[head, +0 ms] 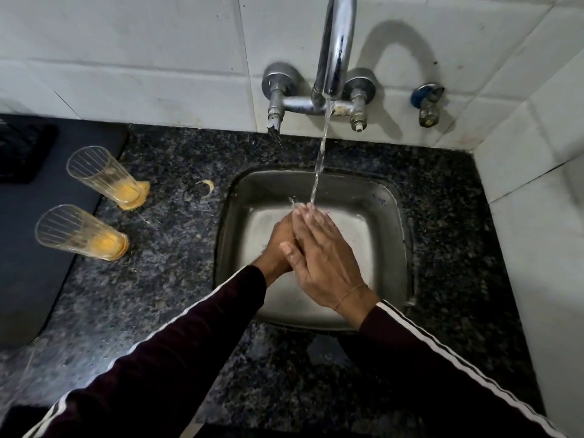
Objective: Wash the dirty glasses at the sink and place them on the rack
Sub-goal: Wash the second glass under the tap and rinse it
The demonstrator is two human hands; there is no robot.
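Dark sleeves with white stripes reach in from the bottom edge, and I see both hands meet over the steel sink (392, 222). My left hand (278, 248) lies under the right hand (319, 257), palms pressed together, fingers straight, each grip released and holding nothing. Water from the chrome tap (335, 49) falls onto the fingertips (308, 211). Two dirty glasses stand well to the left on the speckled worktop (177, 279), at the edge of a dark mat (38, 248): the far glass (104, 177) and the near glass (79, 232), both with orange residue in the bottom. An orange puddle spreads round the far one's base.
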